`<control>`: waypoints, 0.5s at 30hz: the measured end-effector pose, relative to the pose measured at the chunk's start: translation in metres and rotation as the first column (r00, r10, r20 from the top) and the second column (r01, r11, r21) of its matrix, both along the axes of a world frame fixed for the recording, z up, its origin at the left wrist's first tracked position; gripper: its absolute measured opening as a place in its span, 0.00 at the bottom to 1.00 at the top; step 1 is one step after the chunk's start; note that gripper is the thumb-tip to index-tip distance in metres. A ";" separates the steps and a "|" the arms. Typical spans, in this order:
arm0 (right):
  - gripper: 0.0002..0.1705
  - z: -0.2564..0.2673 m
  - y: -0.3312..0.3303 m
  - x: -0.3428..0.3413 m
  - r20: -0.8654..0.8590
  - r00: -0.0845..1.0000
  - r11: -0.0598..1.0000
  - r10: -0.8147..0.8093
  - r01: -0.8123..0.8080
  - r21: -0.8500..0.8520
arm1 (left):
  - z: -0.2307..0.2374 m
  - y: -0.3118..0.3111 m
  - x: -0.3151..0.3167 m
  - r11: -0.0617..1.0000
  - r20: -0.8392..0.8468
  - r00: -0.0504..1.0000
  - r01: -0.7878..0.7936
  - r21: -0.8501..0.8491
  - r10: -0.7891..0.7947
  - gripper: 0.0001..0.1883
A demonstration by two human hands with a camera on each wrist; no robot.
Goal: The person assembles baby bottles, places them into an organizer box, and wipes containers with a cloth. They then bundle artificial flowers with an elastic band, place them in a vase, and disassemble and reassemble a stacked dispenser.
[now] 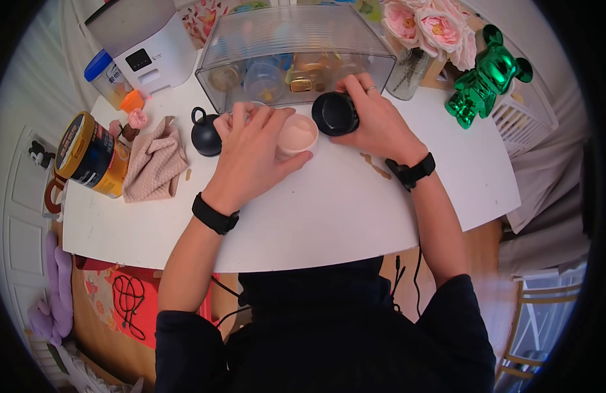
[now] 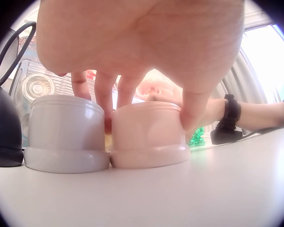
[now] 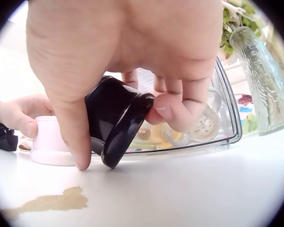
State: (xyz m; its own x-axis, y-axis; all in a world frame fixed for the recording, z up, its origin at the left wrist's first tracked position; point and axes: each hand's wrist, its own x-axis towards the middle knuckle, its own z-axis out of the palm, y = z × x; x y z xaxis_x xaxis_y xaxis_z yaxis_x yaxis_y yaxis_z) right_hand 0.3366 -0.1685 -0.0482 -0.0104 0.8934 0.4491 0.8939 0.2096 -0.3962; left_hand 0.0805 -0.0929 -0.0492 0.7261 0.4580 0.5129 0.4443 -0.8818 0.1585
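In the left wrist view a pink cup (image 2: 149, 135) and a grey cup (image 2: 66, 135) stand side by side on the white table. My left hand (image 1: 250, 147) grips the pink cup (image 1: 297, 135), thumb on its right side and fingers between the two cups. My right hand (image 1: 379, 124) holds a black cup (image 1: 334, 113) just right of the pink one. In the right wrist view that black cup (image 3: 116, 118) is tilted, its lower edge at the tabletop, between thumb and fingers. A black ball-shaped object with a loop (image 1: 206, 136) stands left of my left hand.
Behind the hands is a clear-lidded box (image 1: 296, 59). A cloth (image 1: 157, 164) and a yellow-and-black tub (image 1: 93, 154) stand left. A glass vase (image 1: 407, 73) with pink flowers and a green bear figure (image 1: 487, 77) are at right. Brown marks (image 1: 376, 166) lie near the right wrist.
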 end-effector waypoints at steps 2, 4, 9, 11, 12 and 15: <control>0.44 -0.001 0.001 0.001 0.016 1.000 1.000 0.001 -0.001 0.027 | 0.000 0.000 0.000 1.000 -0.004 1.000 -0.002 -0.001 0.002 0.34; 0.45 -0.002 0.001 0.001 0.033 0.999 0.998 0.001 -0.002 0.055 | 0.000 0.000 0.000 1.000 0.000 1.000 0.000 0.000 0.000 0.34; 0.46 0.003 -0.002 -0.002 0.025 0.999 0.998 -0.048 0.049 -0.036 | 0.000 0.000 0.000 1.000 -0.005 1.000 0.002 0.000 -0.002 0.35; 0.46 0.001 -0.002 -0.001 0.018 0.999 0.998 -0.047 0.048 -0.030 | -0.001 0.000 0.000 1.000 -0.002 1.000 0.005 0.002 -0.005 0.35; 0.45 0.000 -0.001 0.000 0.013 0.999 0.999 -0.041 0.041 -0.023 | -0.002 0.001 0.000 1.000 0.000 1.000 0.003 0.007 -0.003 0.35; 0.46 0.004 -0.002 -0.005 0.022 0.998 0.994 -0.057 0.059 -0.095 | -0.001 0.001 -0.001 1.000 0.000 1.000 0.003 0.013 -0.003 0.34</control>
State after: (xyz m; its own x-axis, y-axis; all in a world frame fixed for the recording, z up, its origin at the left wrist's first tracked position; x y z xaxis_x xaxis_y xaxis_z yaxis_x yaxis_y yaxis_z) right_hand 0.3319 -0.1708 -0.0445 0.0349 0.9314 0.3623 0.9110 0.1194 -0.3947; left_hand 0.0799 -0.0921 -0.0500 0.7273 0.4489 0.5192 0.4415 -0.8852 0.1468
